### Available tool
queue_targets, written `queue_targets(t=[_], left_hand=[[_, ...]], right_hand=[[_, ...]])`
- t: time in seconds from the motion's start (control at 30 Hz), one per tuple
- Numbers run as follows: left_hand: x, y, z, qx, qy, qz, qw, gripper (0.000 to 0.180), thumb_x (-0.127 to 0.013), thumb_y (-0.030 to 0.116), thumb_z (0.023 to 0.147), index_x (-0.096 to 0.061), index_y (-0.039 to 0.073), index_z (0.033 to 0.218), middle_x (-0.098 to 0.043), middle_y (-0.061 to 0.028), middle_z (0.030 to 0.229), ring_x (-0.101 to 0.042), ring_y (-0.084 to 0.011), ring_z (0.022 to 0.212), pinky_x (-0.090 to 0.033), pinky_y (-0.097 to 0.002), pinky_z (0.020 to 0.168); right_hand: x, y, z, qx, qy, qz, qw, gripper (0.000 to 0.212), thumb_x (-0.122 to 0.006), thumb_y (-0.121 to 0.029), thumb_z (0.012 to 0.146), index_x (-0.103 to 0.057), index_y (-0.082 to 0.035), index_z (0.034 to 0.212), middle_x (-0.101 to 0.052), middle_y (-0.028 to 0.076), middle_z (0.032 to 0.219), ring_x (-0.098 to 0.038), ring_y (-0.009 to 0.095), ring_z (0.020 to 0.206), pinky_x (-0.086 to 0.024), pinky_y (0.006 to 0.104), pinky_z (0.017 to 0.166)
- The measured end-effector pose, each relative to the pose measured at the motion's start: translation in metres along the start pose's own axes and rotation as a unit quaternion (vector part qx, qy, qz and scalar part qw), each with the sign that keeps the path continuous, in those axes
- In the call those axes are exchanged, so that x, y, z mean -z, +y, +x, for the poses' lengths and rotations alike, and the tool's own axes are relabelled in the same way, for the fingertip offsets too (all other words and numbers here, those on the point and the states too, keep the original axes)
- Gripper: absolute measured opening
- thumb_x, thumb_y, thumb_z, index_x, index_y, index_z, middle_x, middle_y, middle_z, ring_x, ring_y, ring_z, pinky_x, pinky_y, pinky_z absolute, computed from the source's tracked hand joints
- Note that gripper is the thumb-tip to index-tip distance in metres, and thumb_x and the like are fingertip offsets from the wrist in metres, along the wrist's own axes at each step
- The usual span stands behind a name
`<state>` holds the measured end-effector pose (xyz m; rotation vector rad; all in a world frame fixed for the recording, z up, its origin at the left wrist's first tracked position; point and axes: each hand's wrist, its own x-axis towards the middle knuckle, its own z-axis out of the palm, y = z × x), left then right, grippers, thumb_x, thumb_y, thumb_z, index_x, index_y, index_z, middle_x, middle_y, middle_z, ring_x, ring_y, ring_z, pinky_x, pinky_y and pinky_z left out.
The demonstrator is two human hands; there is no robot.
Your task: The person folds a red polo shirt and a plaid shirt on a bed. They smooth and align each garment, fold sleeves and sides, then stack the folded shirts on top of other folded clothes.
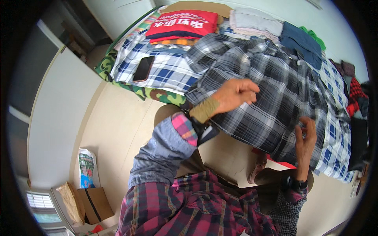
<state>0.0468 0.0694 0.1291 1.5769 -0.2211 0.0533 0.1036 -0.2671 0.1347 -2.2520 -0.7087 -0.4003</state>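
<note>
On the bed (118, 70), over its blue-and-white checked sheet (169, 70), your grey plaid shirt (267, 90) lies spread out, black phone (143, 68) well apart at its left. Your left hand (236, 94) rests curled, pinching shirt cloth mid-shirt. Your right hand (305, 137) grips the shirt's near edge, fingers closed on fabric.

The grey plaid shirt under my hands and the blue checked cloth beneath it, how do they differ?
The grey plaid shirt is dark grey, black and white with a fine check; the blue checked cloth is blue and white with bigger squares. The shirt lies on top, rumpled, with the left hand pressing on it and the right hand at its lower edge; the cloth lies flat underneath, carrying a black phone. Both are checked fabrics on the same bed.
</note>
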Motion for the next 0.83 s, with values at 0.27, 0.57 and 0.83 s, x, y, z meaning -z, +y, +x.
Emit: queue_targets(t=[0.27,0.57,0.83], left_hand=[[0.123,-0.046,-0.003,0.064,0.111,0.111,0.986,0.024,-0.060,0.010,0.101,-0.065,-0.002,0.121,-0.072,-0.0062,0.097,-0.066,-0.0117,0.086,-0.055,-0.0267,0.076],[0.144,-0.070,-0.022,0.070,0.104,0.090,0.988,0.026,-0.067,0.009,0.097,-0.065,-0.002,0.120,-0.071,-0.0065,0.094,-0.064,-0.0121,0.082,-0.054,-0.0285,0.079],[0.133,-0.039,-0.030,0.033,0.100,0.166,0.980,0.030,-0.071,0.017,0.094,-0.069,0.004,0.121,-0.075,-0.0073,0.095,-0.070,-0.0160,0.086,-0.055,-0.0299,0.078]], right_hand=[[-0.113,0.014,0.048,0.054,-0.012,-0.107,0.993,0.028,-0.069,-0.006,0.090,-0.064,-0.002,0.118,-0.062,0.016,0.126,-0.057,0.038,0.118,-0.048,0.0438,0.098],[-0.144,0.036,0.029,0.077,0.030,-0.113,0.990,0.019,-0.062,-0.004,0.095,-0.064,0.001,0.113,-0.063,0.018,0.130,-0.060,0.036,0.118,-0.049,0.0441,0.099],[-0.149,0.056,0.026,0.075,0.030,-0.088,0.993,0.019,-0.061,-0.015,0.100,-0.065,-0.003,0.114,-0.064,0.020,0.131,-0.061,0.034,0.118,-0.049,0.0438,0.099]])
